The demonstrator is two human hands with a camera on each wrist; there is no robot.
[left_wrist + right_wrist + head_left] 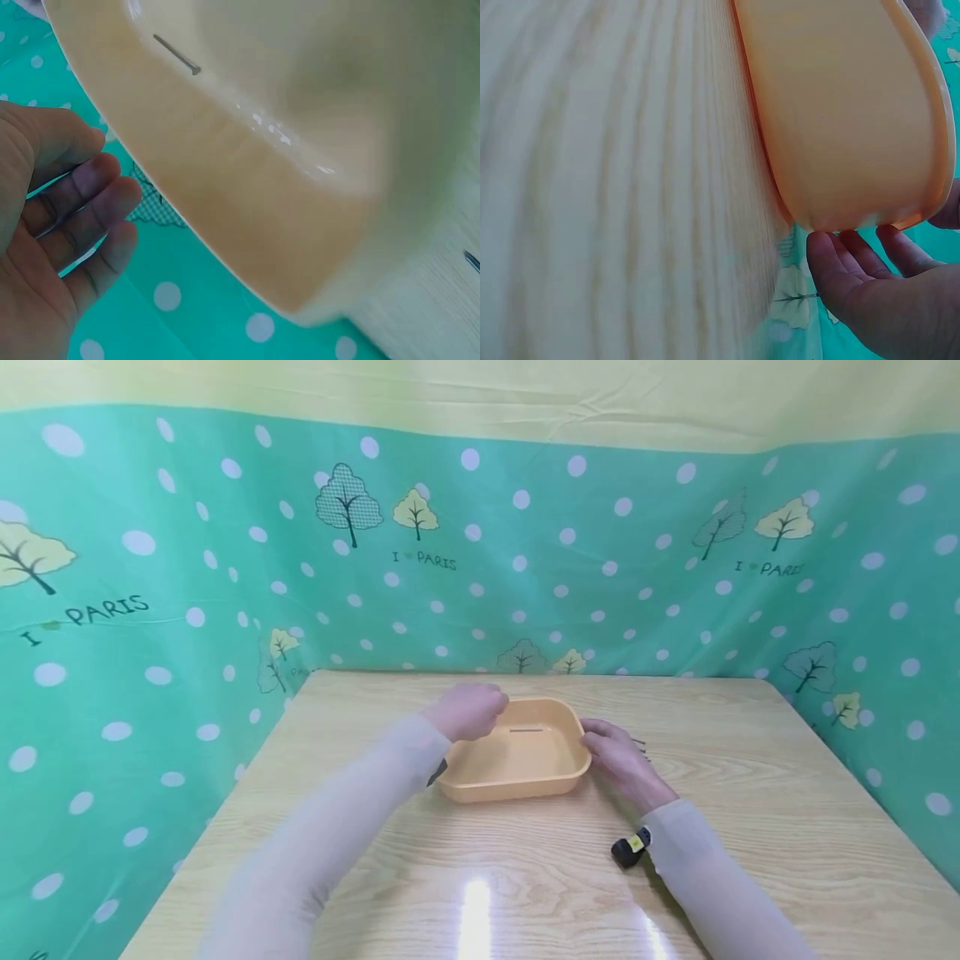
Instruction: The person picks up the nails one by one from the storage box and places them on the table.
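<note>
A shallow orange plastic tray [517, 756] with rounded corners sits on the table. One nail [177, 55] lies inside, along the foot of its far wall. Over the tray's left end is my left hand [468, 712]. In the left wrist view its fingers are loosely bent beside the rim, thumb near the index fingertip, with nothing visible between them. At the right end, my right hand [618, 760] holds the tray by its rim and outer wall. Thin dark nails [639, 743] show on the table just past that hand, partly hidden by it.
The tray rests on a light wood-grain table [705, 727]. A green dotted curtain [555, 552] closes off the back and both sides. A black wrist camera [630, 849] is strapped under the right sleeve.
</note>
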